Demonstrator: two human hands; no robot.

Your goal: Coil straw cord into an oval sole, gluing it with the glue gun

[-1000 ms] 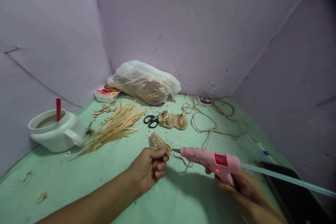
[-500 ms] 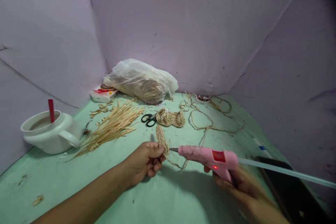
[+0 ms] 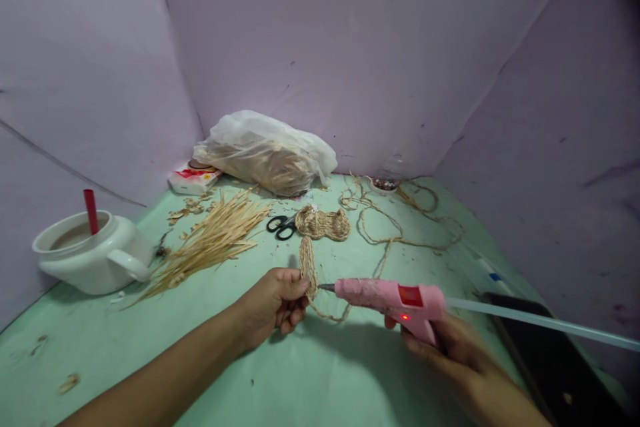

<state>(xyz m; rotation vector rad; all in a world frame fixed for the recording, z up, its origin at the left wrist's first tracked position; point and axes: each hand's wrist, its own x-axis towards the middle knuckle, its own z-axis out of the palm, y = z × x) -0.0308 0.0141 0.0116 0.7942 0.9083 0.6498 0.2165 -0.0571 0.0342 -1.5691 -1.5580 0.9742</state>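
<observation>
Between the thumb and fingers of my left hand [image 3: 280, 300] is pinched a flat, oblong coil of jute twine [image 3: 308, 260], standing upright above the table. From its lower end a loose strand of twine [image 3: 385, 257] loops down and back across the table. My right hand [image 3: 450, 353] is wrapped around the handle of a pink hot glue gun [image 3: 390, 297], its red light lit. A long clear glue stick [image 3: 540, 323] sticks out of the gun's back. The metal nozzle points left and is at the coil's right edge; whether it touches, I cannot tell.
Beyond the hands lie black-handled scissors [image 3: 283, 227] and a finished-looking woven twine piece [image 3: 330, 225]. Left are straw strips [image 3: 220, 227] and a white pot [image 3: 95, 263] with a red stick. A plastic bag [image 3: 270, 153] rests at the back. A dark flat object [image 3: 545, 353] lies right.
The glue gun has shifted slightly left along with the whole view, its nozzle staying by the coil. The coil stands a little straighter in my left hand.
</observation>
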